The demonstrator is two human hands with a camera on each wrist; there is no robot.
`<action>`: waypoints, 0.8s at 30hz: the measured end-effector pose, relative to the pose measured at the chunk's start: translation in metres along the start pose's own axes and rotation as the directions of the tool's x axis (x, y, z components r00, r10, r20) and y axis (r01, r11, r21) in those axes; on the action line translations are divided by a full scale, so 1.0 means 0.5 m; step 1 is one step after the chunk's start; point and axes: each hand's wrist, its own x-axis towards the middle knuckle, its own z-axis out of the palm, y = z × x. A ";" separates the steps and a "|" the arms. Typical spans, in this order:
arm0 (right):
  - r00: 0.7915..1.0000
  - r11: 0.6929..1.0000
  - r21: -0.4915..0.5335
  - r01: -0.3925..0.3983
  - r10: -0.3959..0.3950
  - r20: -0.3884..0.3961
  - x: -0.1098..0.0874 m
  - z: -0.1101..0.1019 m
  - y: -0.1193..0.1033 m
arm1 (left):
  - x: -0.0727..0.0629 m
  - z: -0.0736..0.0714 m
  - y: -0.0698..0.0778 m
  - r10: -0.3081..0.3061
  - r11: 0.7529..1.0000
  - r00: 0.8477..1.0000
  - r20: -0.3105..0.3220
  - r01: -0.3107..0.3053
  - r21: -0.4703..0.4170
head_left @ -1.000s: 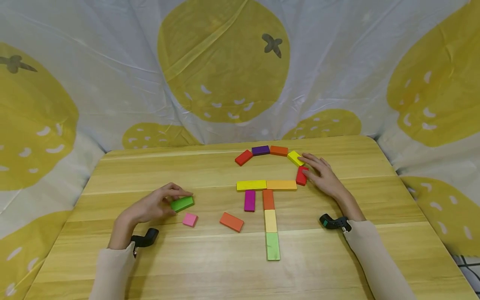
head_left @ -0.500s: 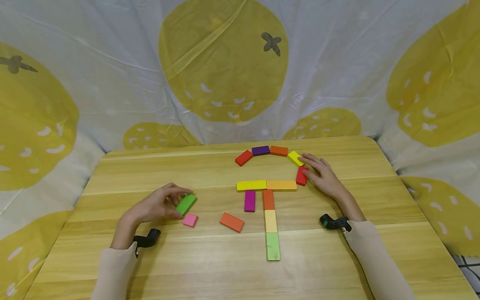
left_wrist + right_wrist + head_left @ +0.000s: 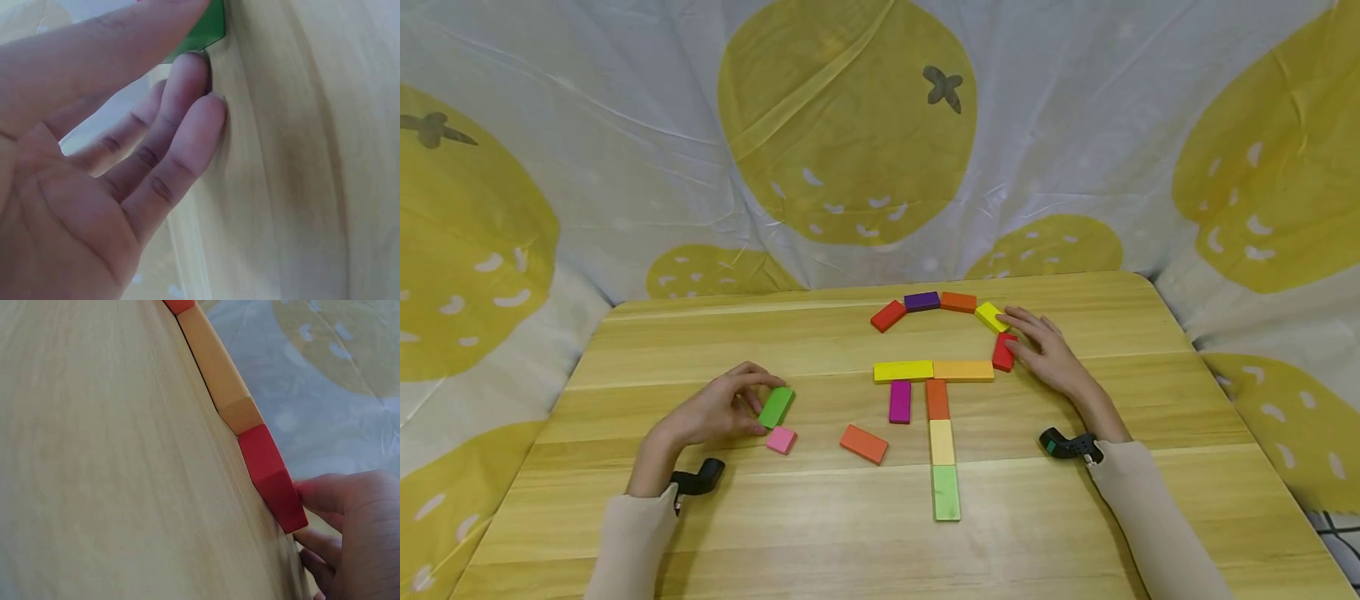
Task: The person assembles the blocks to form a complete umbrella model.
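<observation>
Turned and shifted slightly rightward over the last second, the green block (image 3: pixel 777 407) sits on the table (image 3: pixel 820 550) just beside the pink block (image 3: pixel 782 440), pinched by the left hand (image 3: pixel 722 406); whether the blocks touch is unclear. Only the left wrist view shows the palm, with the thumb crossing the green block, which the top edge cuts off. With fingers loosely extended, the right hand (image 3: pixel 1051 354) rests at the red block (image 3: pixel 1002 357) and the yellow block (image 3: pixel 989 315). Its wrist view shows the thumb against the red block, which seems to meet the light-orange block (image 3: pixel 219 365); other fingers are partly hidden.
</observation>
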 end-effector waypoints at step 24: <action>1.000 1.000 0.003 -0.013 0.013 -0.002 0.001 0.000 0.001 | 0.012 0.008 -0.009 0.003 0.999 0.999 0.043 -0.002 -0.035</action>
